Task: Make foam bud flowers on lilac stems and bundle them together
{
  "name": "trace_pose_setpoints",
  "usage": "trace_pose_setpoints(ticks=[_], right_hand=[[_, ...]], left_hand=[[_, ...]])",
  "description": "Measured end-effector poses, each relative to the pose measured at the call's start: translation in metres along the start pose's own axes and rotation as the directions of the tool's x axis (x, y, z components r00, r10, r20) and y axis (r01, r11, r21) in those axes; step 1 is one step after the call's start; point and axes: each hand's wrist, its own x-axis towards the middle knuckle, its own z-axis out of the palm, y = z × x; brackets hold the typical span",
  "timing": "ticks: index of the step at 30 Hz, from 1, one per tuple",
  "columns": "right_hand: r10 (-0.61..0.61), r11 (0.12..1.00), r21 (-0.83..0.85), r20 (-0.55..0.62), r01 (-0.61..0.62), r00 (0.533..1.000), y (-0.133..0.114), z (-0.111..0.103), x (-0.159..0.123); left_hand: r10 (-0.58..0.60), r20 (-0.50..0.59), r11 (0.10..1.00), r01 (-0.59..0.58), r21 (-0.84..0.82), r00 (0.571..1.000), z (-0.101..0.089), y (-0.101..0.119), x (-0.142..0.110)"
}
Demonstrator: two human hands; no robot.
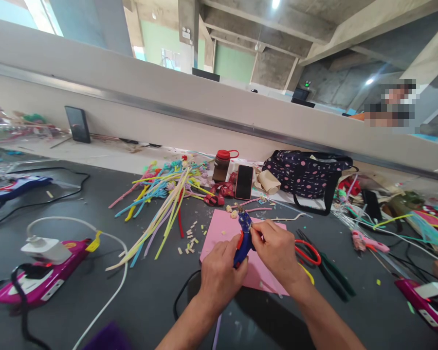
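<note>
My left hand is wrapped round a blue glue gun with a red trigger, its nozzle pointing away from me. My right hand is closed in a pinch against the gun's side; whatever its fingertips hold is hidden or too small to name. Both hands are over a pink sheet on the dark table. Small cream pieces lie by the nozzle. Left of the sheet are short cut bits and a heap of coloured fuzzy stems.
Right of the sheet lie pliers with dark green handles and red-handled scissors. A phone, a red-lidded bottle and a patterned bag stand behind. Corded power strips lie left and right. A person is beyond the partition.
</note>
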Motion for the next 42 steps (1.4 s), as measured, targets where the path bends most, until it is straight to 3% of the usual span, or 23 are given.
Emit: trace_pose_setpoints(ticks=[8, 11, 14, 17, 19, 22, 26, 35, 37, 39, 42], right_hand=[[0.026, 0.997, -0.076, -0.026, -0.028, 0.999, -0.001, 0.010, -0.005], [0.114, 0.983, 0.142, 0.035, -0.117, 0.993, 0.005, 0.007, -0.004], [0.196, 0.877, 0.408, 0.179, -0.254, 0.964, 0.014, 0.000, -0.001], [0.225, 0.796, 0.503, 0.269, -0.336, 0.936, 0.020, -0.004, 0.001], [0.211, 0.787, 0.517, 0.288, -0.337, 0.934, 0.020, -0.006, 0.000], [0.139, 0.863, 0.451, 0.218, -0.226, 0.966, 0.017, -0.005, -0.004], [0.048, 0.968, 0.240, 0.090, -0.069, 0.995, 0.013, -0.003, -0.007], [0.082, 0.996, -0.031, 0.014, -0.081, 0.997, 0.004, 0.002, -0.004], [0.127, 0.991, 0.026, 0.000, -0.127, 0.992, 0.012, 0.005, -0.002], [0.260, 0.947, 0.189, 0.016, -0.258, 0.966, 0.024, 0.008, 0.000], [0.427, 0.757, 0.470, 0.168, -0.453, 0.888, 0.047, 0.008, 0.002]], left_hand=[[0.010, 0.019, 1.000, -0.010, -0.003, 1.000, 0.001, 0.000, 0.000], [-0.011, 0.015, 1.000, 0.011, -0.005, 1.000, 0.000, 0.001, 0.000], [-0.027, 0.026, 0.999, 0.028, -0.030, 0.999, 0.000, 0.002, 0.001], [-0.046, 0.054, 0.998, 0.048, -0.048, 0.998, 0.000, 0.002, 0.001], [-0.066, 0.071, 0.997, 0.069, -0.044, 0.995, 0.000, 0.002, 0.001], [-0.081, 0.080, 0.996, 0.084, -0.033, 0.993, 0.001, 0.001, 0.001], [-0.063, 0.062, 0.998, 0.065, -0.028, 0.996, 0.001, 0.001, 0.000], [0.036, 0.022, 0.999, -0.036, 0.005, 0.999, 0.000, 0.001, 0.000], [0.013, 0.030, 1.000, -0.012, -0.014, 0.999, 0.000, 0.001, 0.000], [-0.017, 0.034, 0.999, 0.018, -0.047, 0.999, -0.001, 0.002, 0.001], [-0.080, 0.021, 0.992, 0.082, -0.101, 0.997, -0.003, 0.003, 0.003]])
